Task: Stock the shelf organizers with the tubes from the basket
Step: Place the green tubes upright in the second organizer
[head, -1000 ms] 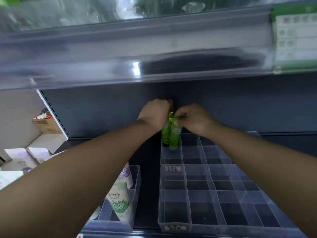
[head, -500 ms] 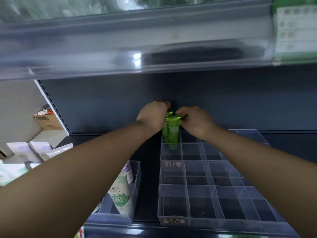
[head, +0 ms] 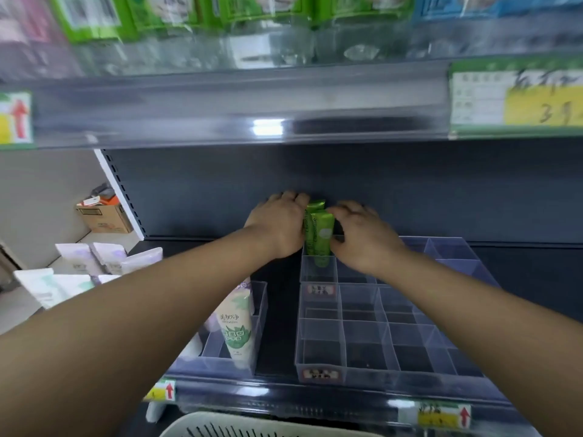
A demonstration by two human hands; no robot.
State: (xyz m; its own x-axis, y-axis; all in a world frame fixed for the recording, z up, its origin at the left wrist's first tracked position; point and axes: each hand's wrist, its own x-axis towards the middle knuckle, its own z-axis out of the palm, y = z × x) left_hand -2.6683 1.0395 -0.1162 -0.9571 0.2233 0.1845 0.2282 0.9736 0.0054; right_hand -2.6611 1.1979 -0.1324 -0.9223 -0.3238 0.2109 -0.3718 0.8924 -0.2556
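Green tubes (head: 318, 238), two of them, stand upright in the back-left compartment of the rear clear organizer (head: 350, 272) on the shelf (head: 277, 310), right between both hands. The left hand (head: 277, 225) presses against their left side with fingers curled round the back one. The right hand (head: 359, 234) touches the front tube's right edge with forefinger and thumb, other fingers loosely spread; whether it pinches I cannot tell. Nearer the shelf's front edge sits the front organizer (head: 362, 342), and the basket (head: 252, 427) rim shows below.
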